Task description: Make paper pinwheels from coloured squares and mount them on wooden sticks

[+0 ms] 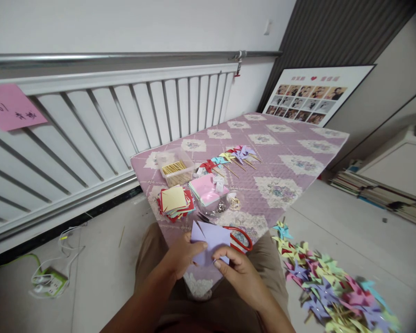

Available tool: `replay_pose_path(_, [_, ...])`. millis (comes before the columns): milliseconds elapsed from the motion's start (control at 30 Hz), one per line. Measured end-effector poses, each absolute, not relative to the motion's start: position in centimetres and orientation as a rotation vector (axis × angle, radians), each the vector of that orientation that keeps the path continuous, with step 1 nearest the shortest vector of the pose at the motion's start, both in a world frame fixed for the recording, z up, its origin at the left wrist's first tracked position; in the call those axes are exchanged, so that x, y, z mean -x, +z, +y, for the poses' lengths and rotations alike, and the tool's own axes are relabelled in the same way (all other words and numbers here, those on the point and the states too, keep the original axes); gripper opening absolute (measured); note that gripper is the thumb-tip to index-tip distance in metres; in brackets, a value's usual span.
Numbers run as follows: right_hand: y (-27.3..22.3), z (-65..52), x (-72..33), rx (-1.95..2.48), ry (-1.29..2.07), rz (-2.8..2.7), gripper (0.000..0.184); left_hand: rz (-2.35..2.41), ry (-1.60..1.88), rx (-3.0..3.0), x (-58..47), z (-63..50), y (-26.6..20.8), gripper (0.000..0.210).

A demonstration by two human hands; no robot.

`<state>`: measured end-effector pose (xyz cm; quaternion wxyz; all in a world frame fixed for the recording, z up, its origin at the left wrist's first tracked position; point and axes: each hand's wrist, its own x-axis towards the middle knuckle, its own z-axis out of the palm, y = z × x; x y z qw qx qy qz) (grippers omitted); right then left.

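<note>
A lavender paper square point(215, 237) with a slit cut in from its upper left corner is held above the near corner of the table. My left hand point(184, 253) pinches its left side, thumb on top. At the lower right edge my right hand point(236, 269) grips the same sheet between thumb and fingers. Red-handled scissors point(244, 239) lie beneath the paper, dark blades pointing up and left. Just beyond are a stack of coloured paper squares point(173, 201), a clear box with pink paper point(206, 187), and metal pins point(219, 208).
A plastic box of wooden sticks point(175, 171) stands at the table's left. Several finished pinwheels point(234, 155) lie behind it. More pinwheels point(329, 286) are heaped on the floor at right. A radiator point(142, 111) runs along the wall; a power strip point(53, 282) lies on the floor.
</note>
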<state>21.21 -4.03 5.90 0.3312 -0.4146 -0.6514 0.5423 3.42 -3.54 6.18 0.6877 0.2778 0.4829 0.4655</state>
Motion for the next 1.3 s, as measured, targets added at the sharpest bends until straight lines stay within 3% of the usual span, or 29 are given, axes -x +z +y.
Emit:
replay_pose_path(300, [5.5,-4.4,-20.1,1.184,1.352,-1.584,0.026,1.13,0.99,-0.751,-3.9,-3.6,6.8,0.014])
replay_pose_path(667, [5.2,-3.9,-19.6,1.288,1.125,-1.606,0.026,1.168,0.944,-0.832,-3.7,-3.5,5.2,0.015])
replay_pose_path(1300, [5.3,-4.2,-19.4,1.328,1.108,-1.579,0.027,1.29,0.904,-0.984,-3.6,-3.6,5.5,0.019])
